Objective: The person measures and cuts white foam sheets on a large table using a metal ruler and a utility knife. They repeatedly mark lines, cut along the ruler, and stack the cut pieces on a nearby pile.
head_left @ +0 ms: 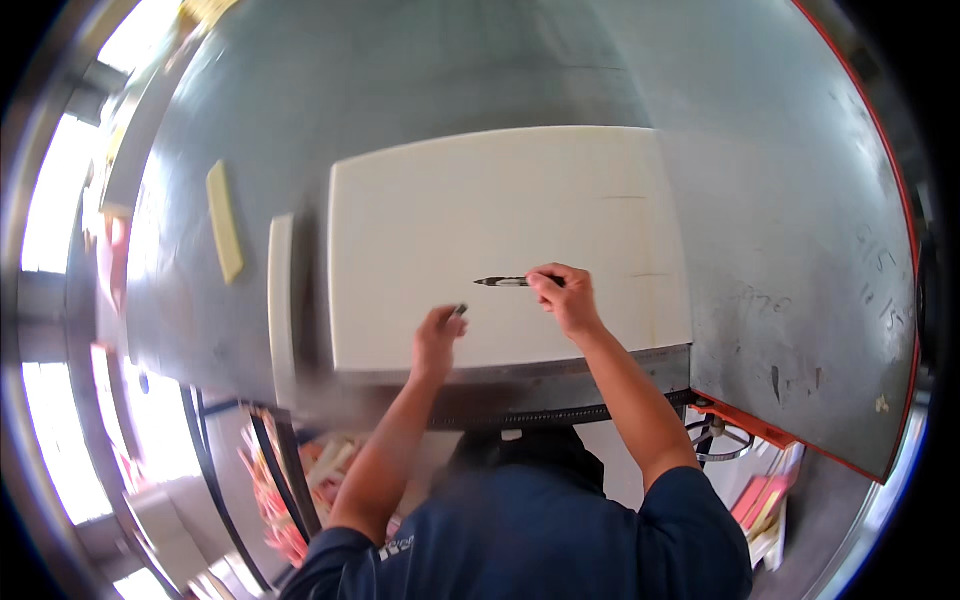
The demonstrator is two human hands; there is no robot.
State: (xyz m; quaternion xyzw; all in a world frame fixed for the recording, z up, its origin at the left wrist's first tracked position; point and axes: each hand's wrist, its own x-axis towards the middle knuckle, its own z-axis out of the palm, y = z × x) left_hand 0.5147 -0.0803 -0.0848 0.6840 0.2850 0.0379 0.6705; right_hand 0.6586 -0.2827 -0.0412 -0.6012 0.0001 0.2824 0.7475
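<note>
Over a large cream-white slab, which looks like foam [480, 210], I hold a dark marker pen [505, 282] in my right hand [562, 296]. The bare tip of the pen points left. My left hand [436, 335] is closed on a small dark pen cap [460, 310], apart from the pen and lower to the left. A few faint lines mark the slab's right part.
The slab lies on a grey metal table [420, 70] with a red edge on the right [908, 210]. Left of it are a narrow white strip [281, 300] and a pale yellow strip [224, 222]. Under the table sit pinkish scraps [275, 490].
</note>
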